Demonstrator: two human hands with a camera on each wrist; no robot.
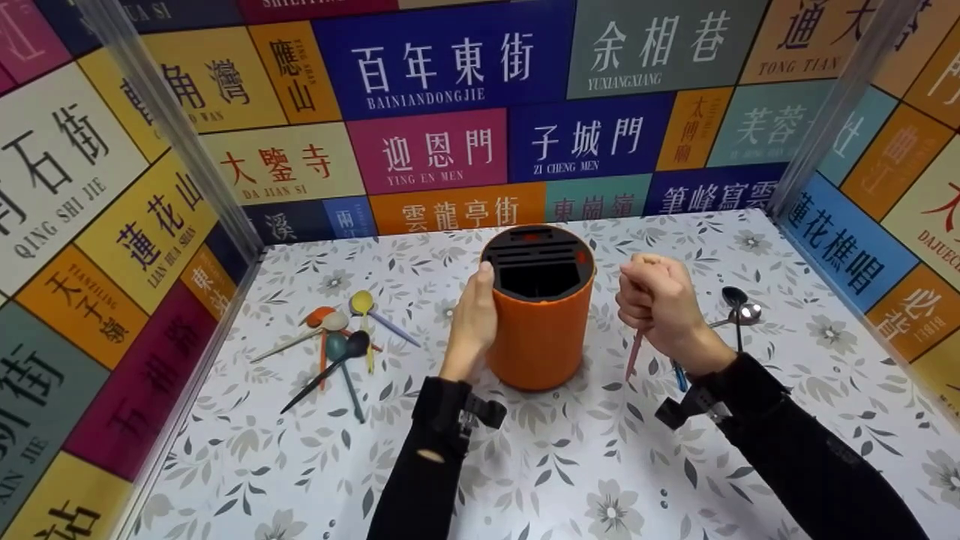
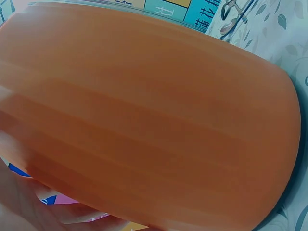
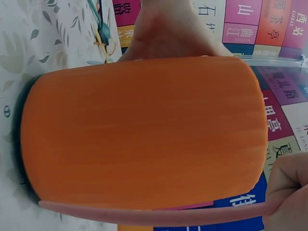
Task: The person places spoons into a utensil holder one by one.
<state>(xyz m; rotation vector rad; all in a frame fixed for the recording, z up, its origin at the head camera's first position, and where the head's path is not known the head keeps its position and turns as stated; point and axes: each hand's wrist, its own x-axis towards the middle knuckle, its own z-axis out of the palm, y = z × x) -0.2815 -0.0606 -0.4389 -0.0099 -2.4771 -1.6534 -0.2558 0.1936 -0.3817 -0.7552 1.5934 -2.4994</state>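
**Head view: holder steadied, two spoons in the fist**

Head view shows the orange cylindrical utensil holder with a black slotted top (image 1: 538, 307) standing upright on the floral-patterned tabletop (image 1: 585, 465), roughly at its middle. The left hand (image 1: 471, 315) lies flat against the holder's left wall, fingers straight and pressing rather than wrapped round it. The right hand (image 1: 658, 304) is clenched just right of the holder, fist closed on a pink-handled spoon (image 1: 634, 352) and a blue-handled spoon (image 1: 679, 375), both handles pointing down toward the table; the bowls are hidden inside the fist. The right wrist view shows the pink handle running alongside the holder's wall, apart from it.

A loose pile of coloured plastic spoons (image 1: 341, 341) lies well to the left of the holder, and two dark metal spoons (image 1: 739, 307) lie just beyond the right hand.

As a judgement, the step in hand is loading cutlery into the holder: one hand braces it while the other carries a pair across. The next move would call for lifting the fist above the rim, lining the handles up with an opening in the black top, and lowering them without tipping the holder.
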